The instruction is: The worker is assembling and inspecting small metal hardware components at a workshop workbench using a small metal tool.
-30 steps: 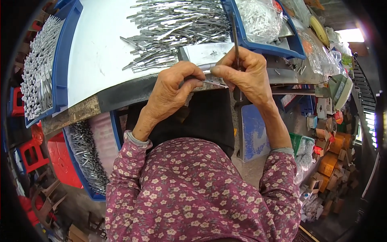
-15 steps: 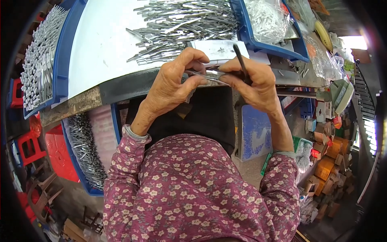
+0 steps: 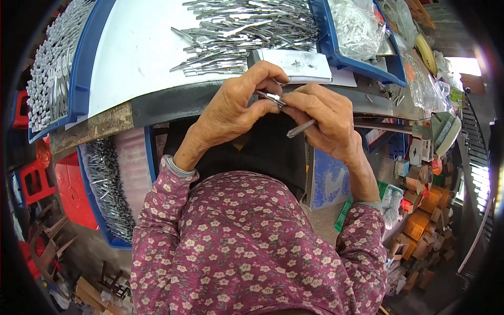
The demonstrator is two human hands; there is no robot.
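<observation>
Above my lap, at the table's near edge, both hands meet around a small thin metal piece (image 3: 273, 97) with a shiny, pale part. My left hand (image 3: 233, 107) pinches its left end between thumb and fingers. The fingers of my right hand (image 3: 331, 115) close on its other end. A dark grey rod (image 3: 301, 129) also sticks out of my right hand, its tip slanting down toward my left. Just beyond the hands lies a white block-like pad (image 3: 296, 65) with dark smudges. Behind it spreads a pile of thin metal strips (image 3: 247, 34) on white sheeting (image 3: 136, 52).
A blue tray (image 3: 80, 94) of pale-ended rods stands at left, another blue tray (image 3: 341, 62) with a clear bag of small white pieces (image 3: 357, 31) at right. Below left, a blue bin (image 3: 149, 152) holds metal pieces near a red stool (image 3: 34, 181). Cardboard boxes (image 3: 420, 226) lie at right.
The dark rod in my right hand has swung from pointing up and away to slanting down toward me. My right hand has turned, and the small piece now shows between both hands' fingertips.
</observation>
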